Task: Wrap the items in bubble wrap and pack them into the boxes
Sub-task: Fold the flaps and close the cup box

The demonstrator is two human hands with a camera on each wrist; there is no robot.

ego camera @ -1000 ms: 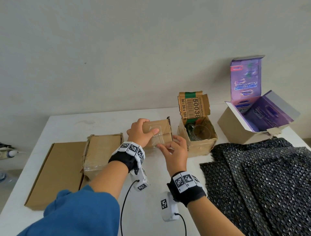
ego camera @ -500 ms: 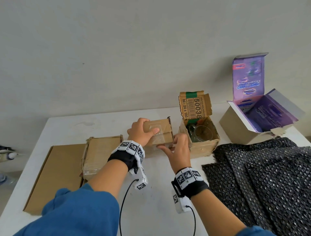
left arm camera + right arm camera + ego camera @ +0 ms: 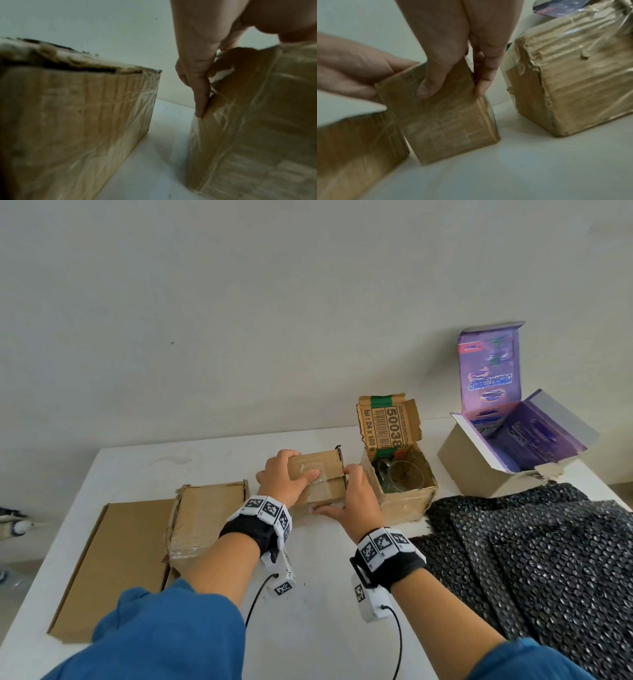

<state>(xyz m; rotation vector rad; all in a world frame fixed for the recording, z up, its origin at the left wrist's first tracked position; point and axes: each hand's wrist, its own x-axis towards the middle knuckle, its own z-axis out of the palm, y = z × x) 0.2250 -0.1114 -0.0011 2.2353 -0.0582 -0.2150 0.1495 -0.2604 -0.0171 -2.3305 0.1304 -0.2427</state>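
Note:
A small brown taped cardboard box (image 3: 322, 487) stands mid-table. My left hand (image 3: 294, 474) grips its left end, thumb across the top and fingers (image 3: 200, 88) down the far side. My right hand (image 3: 342, 494) holds the right end: the right wrist view shows the thumb (image 3: 435, 81) on the near face of the small box (image 3: 447, 121) and the fingers (image 3: 484, 78) on its right side. Just right of it is an open cardboard box (image 3: 404, 508) with a clear glass (image 3: 406, 477) inside. Black bubble wrap (image 3: 531, 559) lies spread at the right.
A closed taped box (image 3: 205, 515) sits just left of my left hand, on a flat cardboard sheet (image 3: 113, 559). An open purple-lined box (image 3: 479, 474) stands at the back right. The white table (image 3: 315, 594) meets the wall at the back.
My right hand has slid from the front of the small box round to its right end, the thumb dropping to the lower front. The left hand keeps its grip.

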